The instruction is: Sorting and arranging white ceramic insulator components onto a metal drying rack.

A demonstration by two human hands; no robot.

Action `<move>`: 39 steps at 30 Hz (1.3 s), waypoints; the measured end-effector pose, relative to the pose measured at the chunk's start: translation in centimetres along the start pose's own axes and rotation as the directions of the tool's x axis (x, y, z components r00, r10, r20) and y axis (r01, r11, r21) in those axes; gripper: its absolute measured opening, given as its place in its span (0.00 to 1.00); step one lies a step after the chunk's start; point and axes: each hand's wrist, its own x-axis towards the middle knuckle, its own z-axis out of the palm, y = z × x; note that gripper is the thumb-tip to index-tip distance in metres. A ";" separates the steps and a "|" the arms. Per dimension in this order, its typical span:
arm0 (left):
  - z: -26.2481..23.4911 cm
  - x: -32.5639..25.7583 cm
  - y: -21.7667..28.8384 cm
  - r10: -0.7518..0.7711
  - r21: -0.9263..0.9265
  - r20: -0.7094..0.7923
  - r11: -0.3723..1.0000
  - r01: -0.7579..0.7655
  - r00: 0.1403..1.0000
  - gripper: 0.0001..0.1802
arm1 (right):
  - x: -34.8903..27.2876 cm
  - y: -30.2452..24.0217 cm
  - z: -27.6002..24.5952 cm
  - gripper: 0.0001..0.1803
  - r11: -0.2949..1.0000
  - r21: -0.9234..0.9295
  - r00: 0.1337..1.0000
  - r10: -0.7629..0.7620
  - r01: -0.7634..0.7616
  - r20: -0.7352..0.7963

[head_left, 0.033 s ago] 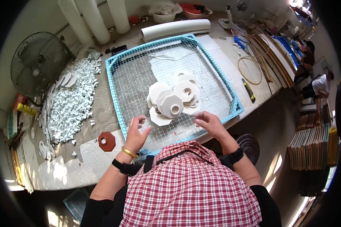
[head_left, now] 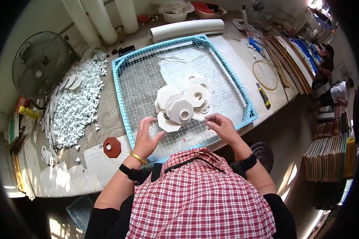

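Many white plates: piled in a blue basket
Left hand: seven o'clock from the plates, fingers spread
Right hand: four o'clock, fingers bent, thumb apart

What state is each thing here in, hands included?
Left hand: open, empty
Right hand: open, fingers slightly curled, empty
White octagonal pieces: piled, overlapping
Blue mesh tray: flat, holding the pieces
Brown octagonal piece: flat, outside the tray
Small white parts: heaped loosely
White roll: rolled up, on its side
Fan: upright; whether running, I can't tell
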 end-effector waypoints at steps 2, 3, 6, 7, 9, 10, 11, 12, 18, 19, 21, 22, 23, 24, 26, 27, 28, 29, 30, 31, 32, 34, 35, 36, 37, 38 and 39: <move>2.7 2.9 1.8 0.083 0.172 0.014 0.981 -0.084 0.996 0.43 | 3.2 -0.6 -2.2 0.12 0.985 -0.141 0.989 -0.110 0.096 -0.094; 4.0 4.5 2.9 0.066 0.177 0.007 0.982 -0.066 0.998 0.43 | 4.8 -1.2 -3.6 0.14 0.963 -0.247 0.986 -0.139 0.112 -0.092; 7.2 7.8 5.1 0.166 0.337 0.042 0.926 -0.170 0.985 0.54 | 7.7 -1.9 -6.3 0.19 0.885 -0.436 0.956 -0.251 0.162 -0.155; 8.3 9.7 5.6 0.171 0.393 0.035 0.904 -0.171 0.985 0.56 | 9.0 -2.8 -8.1 0.22 0.807 -0.555 0.904 -0.373 0.204 -0.211; 11.9 13.3 6.4 0.243 0.417 0.051 0.876 -0.242 0.969 0.60 | 13.4 1.8 -10.4 0.32 0.694 -0.618 0.837 -0.538 0.369 -0.104; 13.2 13.6 5.8 0.180 0.434 0.089 0.878 -0.201 0.980 0.65 | 14.2 0.8 -10.6 0.33 0.627 -0.662 0.815 -0.578 0.410 -0.042; 13.8 13.6 6.5 0.186 0.463 0.065 0.865 -0.194 0.981 0.66 | 15.0 -1.2 -11.1 0.39 0.625 -0.685 0.899 -0.426 0.375 0.103; 14.1 12.4 7.5 0.137 0.486 0.067 0.861 -0.152 0.988 0.68 | 15.1 -2.1 -10.9 0.41 0.650 -0.692 0.949 -0.237 0.315 0.209; 18.0 14.9 11.7 -0.013 0.576 0.108 0.816 -0.052 0.994 0.72 | 13.3 -1.7 -16.8 0.31 0.549 -0.687 0.877 -0.237 0.477 0.419; 18.1 14.9 12.5 -0.059 0.613 0.110 0.790 -0.021 0.992 0.73 | 13.2 -1.1 -17.0 0.30 0.498 -0.703 0.860 -0.243 0.508 0.449; 18.6 15.1 13.7 -0.093 0.620 0.110 0.785 0.005 0.990 0.73 | 13.2 0.1 -17.2 0.27 0.442 -0.716 0.842 -0.261 0.540 0.473; 18.6 15.3 13.9 -0.129 0.628 0.104 0.778 0.035 0.986 0.73 | 13.4 0.1 -17.3 0.27 0.444 -0.718 0.844 -0.262 0.536 0.468; 18.7 15.4 13.7 -0.126 0.628 0.108 0.778 0.030 0.986 0.73 | 13.5 0.2 -17.2 0.26 0.449 -0.714 0.843 -0.292 0.538 0.452; 18.8 15.5 13.4 -0.122 0.634 0.092 0.773 0.037 0.988 0.73 | 13.6 0.2 -17.1 0.24 0.454 -0.709 0.841 -0.320 0.540 0.435; 18.4 15.4 12.8 -0.119 0.640 0.077 0.767 0.042 0.990 0.72 | 13.4 -0.5 -17.1 0.23 0.483 -0.688 0.840 -0.328 0.542 0.432; 17.8 15.2 12.6 -0.135 0.639 0.056 0.766 0.068 0.989 0.72 | 13.2 -0.8 -16.9 0.21 0.510 -0.664 0.837 -0.336 0.547 0.431; 17.4 15.1 12.6 -0.147 0.636 0.042 0.767 0.087 0.988 0.71 | 13.0 -0.4 -16.7 0.21 0.512 -0.668 0.842 -0.336 0.540 0.423; 17.1 14.8 12.3 -0.141 0.636 0.049 0.768 0.078 0.989 0.71 | 12.8 0.1 -16.6 0.20 0.519 -0.673 0.850 -0.334 0.527 0.408; 16.7 14.4 12.0 -0.095 0.622 0.042 0.782 0.048 0.995 0.69 | 12.5 0.6 -16.4 0.18 0.526 -0.677 0.857 -0.333 0.515 0.393; 16.3 13.8 11.6 -0.053 0.607 0.027 0.794 0.026 0.998 0.67 | 12.0 0.3 -16.1 0.18 0.525 -0.679 0.858 -0.332 0.513 0.392; 16.0 13.4 11.2 -0.052 0.606 0.028 0.795 0.025 0.998 0.67 | 11.5 0.1 -16.0 0.17 0.532 -0.689 0.870 -0.302 0.492 0.388; 15.6 12.7 10.6 -0.008 0.539 0.003 0.842 0.005 1.000 0.62 | 10.3 -0.3 -15.5 0.16 0.537 -0.701 0.883 -0.271 0.469 0.383; 15.5 12.3 10.5 -0.007 0.537 0.004 0.843 0.004 1.000 0.62 | 9.7 -0.4 -15.1 0.14 0.534 -0.714 0.890 -0.312 0.453 0.332; 15.5 12.1 10.5 -0.013 0.465 -0.030 0.885 0.025 0.999 0.60 | 9.2 -0.6 -14.8 0.13 0.531 -0.726 0.893 -0.351 0.437 0.280; 15.5 11.9 10.5 -0.019 0.388 -0.060 0.921 0.041 0.998 0.57 | 9.0 -0.4 -14.7 0.13 0.532 -0.728 0.895 -0.350 0.432 0.275; 15.4 11.7 10.4 -0.016 0.387 -0.056 0.921 0.037 0.998 0.57 | 9.0 -0.2 -14.6 0.12 0.518 -0.719 0.858 -0.467 0.462 0.215; 15.2 11.6 10.2 -0.007 0.324 -0.064 0.946 0.028 0.998 0.52 | 9.1 -0.1 -14.4 0.11 0.500 -0.713 0.804 -0.575 0.492 0.151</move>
